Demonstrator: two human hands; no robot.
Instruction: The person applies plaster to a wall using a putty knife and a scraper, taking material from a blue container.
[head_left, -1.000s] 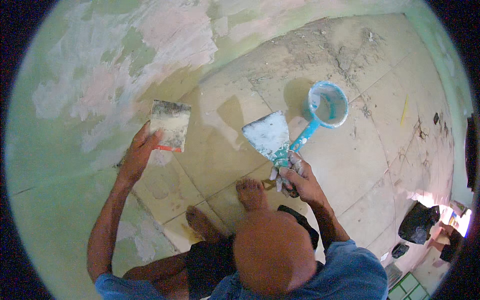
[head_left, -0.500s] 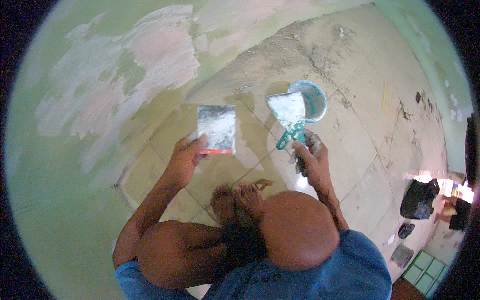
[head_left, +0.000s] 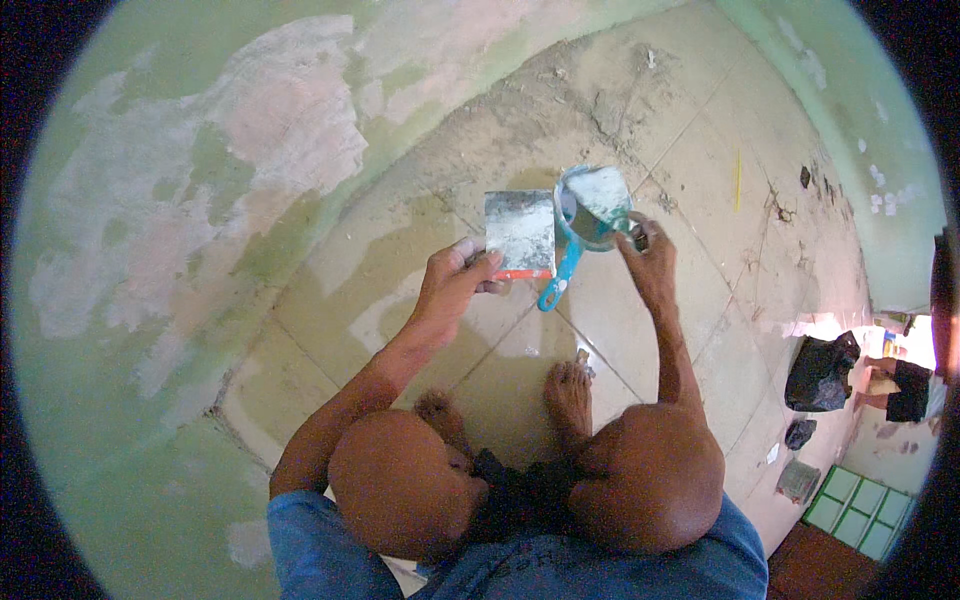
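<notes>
My left hand (head_left: 462, 270) grips a rectangular putty blade (head_left: 520, 232) by its red-orange lower edge, thumb on top; its grey metal face is smeared with white paste. My right hand (head_left: 648, 250) is closed on a putty knife (head_left: 603, 196), its wide blade coated white. That blade lies over the mouth of a light-blue dipper (head_left: 561, 190) on the floor, and I cannot tell how deep it reaches inside. The dipper's blue handle (head_left: 562, 277) points toward me, just right of the rectangular blade. My fingers mostly hide the knife's green handle.
At left rises a green wall (head_left: 120, 420) with pale filler patches. Dirt and debris lie along its foot on the tiled floor (head_left: 690, 190). Far right are a black bag (head_left: 822, 372), a smaller dark bundle (head_left: 799, 433) and a green-framed panel (head_left: 858, 512). My bare feet (head_left: 568, 400) are below the dipper.
The putty knife has moved from in front of the dipper to over its mouth. My left hand has carried the rectangular blade right, close beside the dipper. My knees and feet have shifted.
</notes>
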